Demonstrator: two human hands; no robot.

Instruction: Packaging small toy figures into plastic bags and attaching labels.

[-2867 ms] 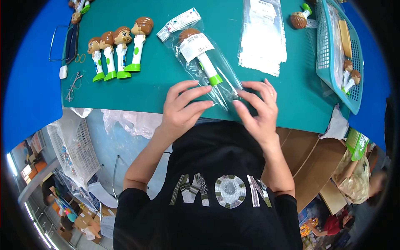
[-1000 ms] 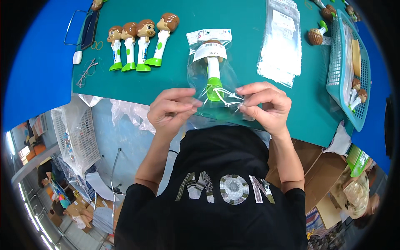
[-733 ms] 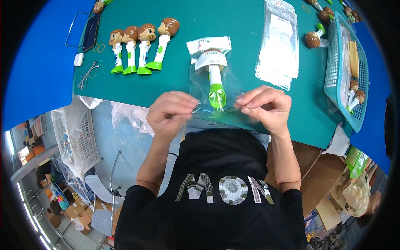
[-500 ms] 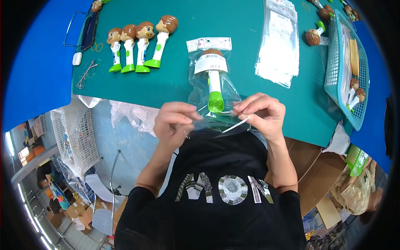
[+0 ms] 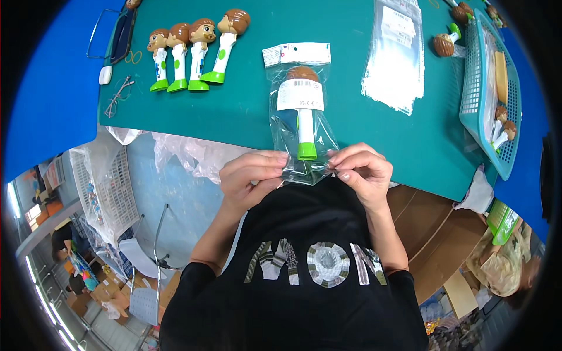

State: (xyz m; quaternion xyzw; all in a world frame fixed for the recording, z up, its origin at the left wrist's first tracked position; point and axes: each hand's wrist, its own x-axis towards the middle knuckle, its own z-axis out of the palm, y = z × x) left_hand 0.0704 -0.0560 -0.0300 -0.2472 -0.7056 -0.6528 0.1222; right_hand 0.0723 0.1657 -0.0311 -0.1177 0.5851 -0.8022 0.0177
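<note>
Both hands are at the lower end of a clear plastic bag point(image 5: 282, 137), one on each side. The thumb and fingers of the left hand point(image 5: 250, 174) pinch the plastic at the lower left, and those of the right hand point(image 5: 364, 172) pinch it at the lower right. The bag lies on the green table point(image 5: 234, 120) in front of the person, with its lower end at the near edge, against the dark shirt point(image 5: 304, 216).

Inside the bag is a toy point(image 5: 305, 126), brown head away from the person and green foot toward the hands. A white label point(image 5: 300, 98) covers part of it just below the hair, and a printed strip point(image 5: 307, 54) forms the bag's far end.

The step in hand appears to be handling the loose plastic below the green foot. The next move seems to call for an even grip on both corners, with the toy clear of the pinched plastic; whether that end is open or sealed cannot be told.

Four similar toys point(image 5: 179, 61) lie in a row to the left; a stack of flat bags point(image 5: 395, 64) lies to the right.
</note>
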